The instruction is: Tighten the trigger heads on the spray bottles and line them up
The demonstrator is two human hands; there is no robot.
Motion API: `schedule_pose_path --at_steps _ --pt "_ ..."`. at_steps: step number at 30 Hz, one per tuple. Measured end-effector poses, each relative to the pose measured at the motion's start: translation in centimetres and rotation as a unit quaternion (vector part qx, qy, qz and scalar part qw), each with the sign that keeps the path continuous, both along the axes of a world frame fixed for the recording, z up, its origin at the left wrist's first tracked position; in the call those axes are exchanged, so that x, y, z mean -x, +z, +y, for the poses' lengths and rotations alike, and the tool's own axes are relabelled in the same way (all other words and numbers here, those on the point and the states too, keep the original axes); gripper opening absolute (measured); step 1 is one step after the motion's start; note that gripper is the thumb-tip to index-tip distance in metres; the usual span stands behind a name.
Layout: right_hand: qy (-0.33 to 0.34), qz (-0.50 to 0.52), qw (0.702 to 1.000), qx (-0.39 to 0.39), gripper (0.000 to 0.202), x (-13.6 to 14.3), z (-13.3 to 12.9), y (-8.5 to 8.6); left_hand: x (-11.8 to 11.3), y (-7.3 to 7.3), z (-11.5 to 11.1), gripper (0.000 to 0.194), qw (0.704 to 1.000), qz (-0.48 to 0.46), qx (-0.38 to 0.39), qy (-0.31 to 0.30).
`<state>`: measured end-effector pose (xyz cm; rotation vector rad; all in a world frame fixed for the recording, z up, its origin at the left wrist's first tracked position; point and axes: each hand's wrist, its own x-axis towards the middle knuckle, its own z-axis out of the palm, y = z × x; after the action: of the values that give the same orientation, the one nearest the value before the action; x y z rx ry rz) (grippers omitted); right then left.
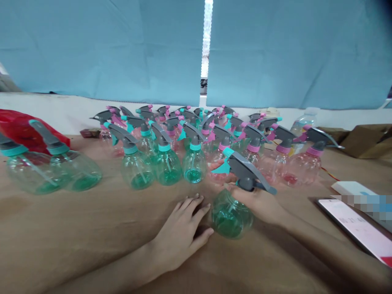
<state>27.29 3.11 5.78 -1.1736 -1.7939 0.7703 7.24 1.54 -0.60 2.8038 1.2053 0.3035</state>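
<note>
A green spray bottle with a grey and turquoise trigger head stands slightly tilted near the middle front. The fingers of my right hand are wrapped round its neck, just under the head. My left hand rests palm down on the brown table, fingers spread, just left of that bottle, holding nothing. Behind my hands stand several more spray bottles in rows, among them a green one with a turquoise collar and a pink one at the right end.
Two green spray bottles stand apart at the left, before a red bag. At the right lie a phone, a white box and a brown carton. A clear bottle stands behind the pink bottles.
</note>
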Motion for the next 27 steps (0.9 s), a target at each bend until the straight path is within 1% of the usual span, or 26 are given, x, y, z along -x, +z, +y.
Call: schedule_pose_path --at_steps 5,9,12,15,20,24,27 --pt "-0.013 0.001 1.0 -0.014 0.031 0.0 -0.18 0.15 0.02 -0.01 0.01 0.046 1.0 -0.003 0.004 0.002" --pt "-0.039 -0.015 0.999 0.007 0.013 -0.09 -0.27 0.06 -0.05 0.06 0.06 0.045 1.0 -0.008 0.004 0.002" --pt "-0.051 -0.024 0.998 0.013 0.007 -0.19 -0.2 -0.12 -0.13 0.18 0.07 0.045 1.0 -0.006 0.006 0.0" --pt "-0.062 -0.036 0.997 0.014 0.009 -0.19 -0.12 -0.16 -0.1 0.26 0.03 0.045 1.0 -0.004 0.007 0.001" --pt "-0.056 -0.024 0.998 0.008 0.025 0.06 -0.2 0.11 -0.01 0.22 -0.03 0.045 1.0 -0.014 0.001 -0.003" --pt "-0.06 -0.015 0.998 0.014 0.02 0.08 -0.28 0.15 -0.06 0.13 0.01 0.043 1.0 -0.013 0.003 -0.002" --pt "-0.048 -0.004 0.999 0.021 0.025 -0.08 -0.21 0.25 -0.08 0.12 0.02 0.043 1.0 -0.01 0.004 -0.004"
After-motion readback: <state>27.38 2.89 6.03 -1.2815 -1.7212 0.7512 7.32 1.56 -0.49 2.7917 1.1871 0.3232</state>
